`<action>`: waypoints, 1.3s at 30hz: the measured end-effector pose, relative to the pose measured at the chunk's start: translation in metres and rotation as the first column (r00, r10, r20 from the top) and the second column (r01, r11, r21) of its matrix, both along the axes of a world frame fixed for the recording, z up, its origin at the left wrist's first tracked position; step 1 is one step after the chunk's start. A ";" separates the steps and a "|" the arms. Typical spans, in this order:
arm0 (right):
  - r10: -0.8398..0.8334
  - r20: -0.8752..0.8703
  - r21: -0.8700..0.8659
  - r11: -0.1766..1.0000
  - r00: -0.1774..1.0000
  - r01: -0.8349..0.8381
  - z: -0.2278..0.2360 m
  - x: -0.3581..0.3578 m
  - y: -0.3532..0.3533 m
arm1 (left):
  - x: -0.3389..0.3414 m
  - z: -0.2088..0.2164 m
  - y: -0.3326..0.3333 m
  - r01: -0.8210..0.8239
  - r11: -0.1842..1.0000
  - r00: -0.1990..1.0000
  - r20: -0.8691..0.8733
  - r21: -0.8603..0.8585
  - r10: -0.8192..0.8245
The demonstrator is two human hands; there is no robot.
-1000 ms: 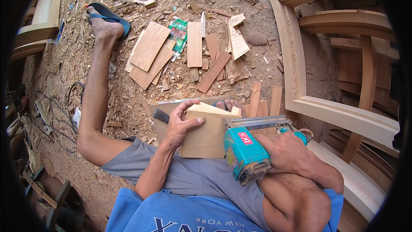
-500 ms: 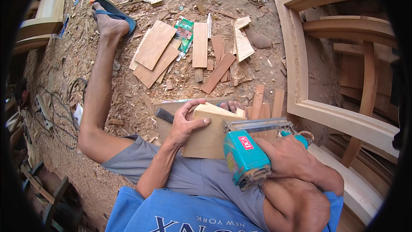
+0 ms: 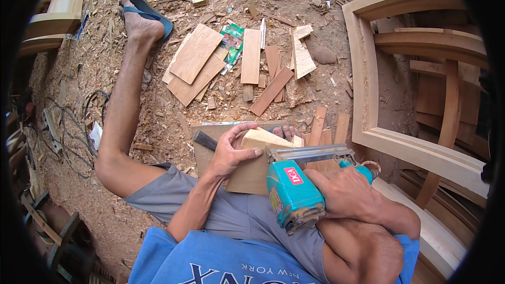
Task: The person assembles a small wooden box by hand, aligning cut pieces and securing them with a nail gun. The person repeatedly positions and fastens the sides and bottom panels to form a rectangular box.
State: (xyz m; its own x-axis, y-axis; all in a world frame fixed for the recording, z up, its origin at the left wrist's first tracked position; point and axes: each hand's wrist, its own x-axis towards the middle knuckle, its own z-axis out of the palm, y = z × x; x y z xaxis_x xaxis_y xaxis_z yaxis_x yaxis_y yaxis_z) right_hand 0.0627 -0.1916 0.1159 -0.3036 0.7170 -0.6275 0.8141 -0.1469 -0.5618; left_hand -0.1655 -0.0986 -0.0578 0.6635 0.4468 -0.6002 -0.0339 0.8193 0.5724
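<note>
My left hand (image 3: 231, 152) grips a small wooden assembly above my lap, thumb on the near side and fingers at the far top edge. The assembly shows a flat wooden board (image 3: 244, 178) facing me and a pale wedge-shaped wood strip (image 3: 268, 139) along its top. My right hand (image 3: 350, 192) is wrapped round the handle of a teal nail gun (image 3: 294, 186). The gun's nose lies at the board's upper right, close to my left thumb; whether it touches is unclear. Beside my left fingers, a dark handle-like bar (image 3: 204, 140) rests on a board.
Flat wood offcuts (image 3: 197, 55) and reddish strips (image 3: 271, 92) lie ahead on the shaving-strewn ground. A large wooden frame (image 3: 365, 73) stands at the right. Black cables (image 3: 68, 126) and a power strip (image 3: 52, 130) lie at the left. My sandalled foot (image 3: 144, 21) is stretched out far left.
The nail gun has shifted slightly left, its nose now nearer my left thumb and overlapping the board's right side. My left hand keeps its hold on the wood; the whole view has shifted slightly.
</note>
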 end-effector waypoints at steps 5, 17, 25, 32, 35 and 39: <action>-0.020 -0.017 -0.066 0.998 1.000 0.019 0.003 0.006 -0.005 | -0.002 -0.001 0.001 0.001 1.000 1.000 -0.020 0.013 0.000; -0.156 0.015 -0.102 0.982 0.988 0.156 0.001 0.026 -0.037 | -0.024 -0.006 0.033 0.437 0.838 0.888 -0.305 0.326 -0.344; -0.089 0.026 -0.068 0.994 0.996 0.090 -0.006 0.031 -0.032 | -0.011 0.011 0.066 0.749 0.515 0.662 -0.431 0.417 -0.614; 0.041 0.059 -0.126 0.992 0.997 -0.034 -0.010 0.025 -0.027 | 0.027 0.021 0.083 0.869 0.138 0.409 -0.533 0.476 -0.741; -0.014 0.037 -0.057 0.998 0.999 0.016 -0.010 0.023 -0.028 | 0.039 0.022 0.079 0.856 0.073 0.376 -0.521 0.512 -0.766; -0.017 0.043 -0.029 0.999 0.999 0.019 -0.009 0.021 -0.026 | 0.038 0.015 0.074 0.802 0.144 0.446 -0.421 0.580 -0.790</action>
